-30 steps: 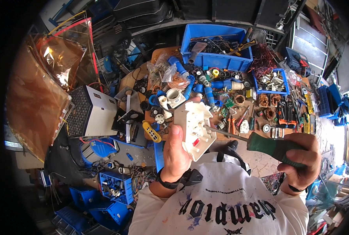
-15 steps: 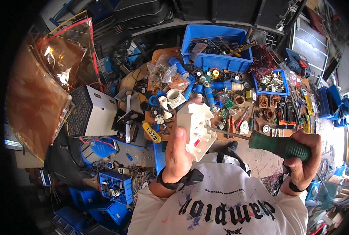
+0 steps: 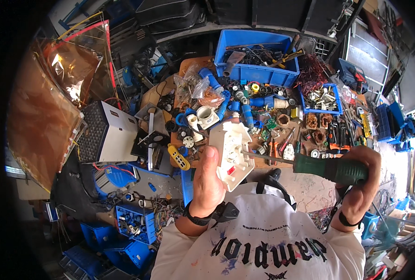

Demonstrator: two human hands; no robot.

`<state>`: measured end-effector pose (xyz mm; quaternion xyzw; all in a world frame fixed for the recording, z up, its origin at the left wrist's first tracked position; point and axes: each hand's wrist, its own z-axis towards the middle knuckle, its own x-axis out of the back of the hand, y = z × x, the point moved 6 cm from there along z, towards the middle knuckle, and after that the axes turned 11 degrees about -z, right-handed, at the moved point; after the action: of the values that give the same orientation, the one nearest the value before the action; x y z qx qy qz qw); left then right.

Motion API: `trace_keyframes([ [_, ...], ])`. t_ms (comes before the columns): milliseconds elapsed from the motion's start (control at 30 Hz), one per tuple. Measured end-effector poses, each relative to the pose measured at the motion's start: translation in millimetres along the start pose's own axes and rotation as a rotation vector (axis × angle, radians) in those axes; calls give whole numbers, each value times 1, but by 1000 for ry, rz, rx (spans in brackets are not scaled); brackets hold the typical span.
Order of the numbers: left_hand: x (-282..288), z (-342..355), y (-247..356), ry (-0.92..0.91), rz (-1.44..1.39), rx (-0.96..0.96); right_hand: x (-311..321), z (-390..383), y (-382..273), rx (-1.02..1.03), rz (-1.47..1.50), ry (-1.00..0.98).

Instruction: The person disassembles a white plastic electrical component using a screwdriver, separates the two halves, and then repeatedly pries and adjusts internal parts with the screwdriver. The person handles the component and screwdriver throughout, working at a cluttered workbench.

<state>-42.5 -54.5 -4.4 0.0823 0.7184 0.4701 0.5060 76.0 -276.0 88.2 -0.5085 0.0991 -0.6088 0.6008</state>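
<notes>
My left hand (image 3: pixel 206 181) grips a white plastic housing (image 3: pixel 222 148) by its near left side, thumb along its edge. The housing's inner side faces right, with ribs, white fittings and a small red piece (image 3: pixel 231 170) showing. From the right, my right hand (image 3: pixel 362 184) holds a screwdriver (image 3: pixel 326 169) by its thick green handle, fingers curled over the end. The shaft lies nearly level, its tip inside the housing; what the tip touches is too small to make out. Both are held up in front of the wooden workbench (image 3: pixel 259 162).
On the bench stand a big blue bin (image 3: pixel 263 73) of tools and cables and a blue tray (image 3: pixel 335 110) of metal pieces. Plugs, sockets, pliers and a yellow remote-like control (image 3: pixel 178 157) lie around. A white box-shaped unit (image 3: pixel 109 133) and blue crates (image 3: pixel 135 224) are at left.
My right hand has turned on the screwdriver handle, its fingers now wrapped over the end. Housing and screwdriver have shifted slightly left together.
</notes>
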Motion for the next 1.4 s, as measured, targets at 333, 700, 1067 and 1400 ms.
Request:
trace_keyframes([
  [333, 4, 0, -2, 11, -21, 29, -6, 4, -21, 561, 85, -188],
  [700, 6, 1, -7, 30, -29, 46, -15, 2, -13, 276, 96, -114],
  [1067, 7, 1, -16, 51, -117, 92, -13, 4, 10, 100, 313, 77],
  [1400, 16, 3, -21, 95, -176, 124, -24, 10, -9, 278, 498, -88],
])
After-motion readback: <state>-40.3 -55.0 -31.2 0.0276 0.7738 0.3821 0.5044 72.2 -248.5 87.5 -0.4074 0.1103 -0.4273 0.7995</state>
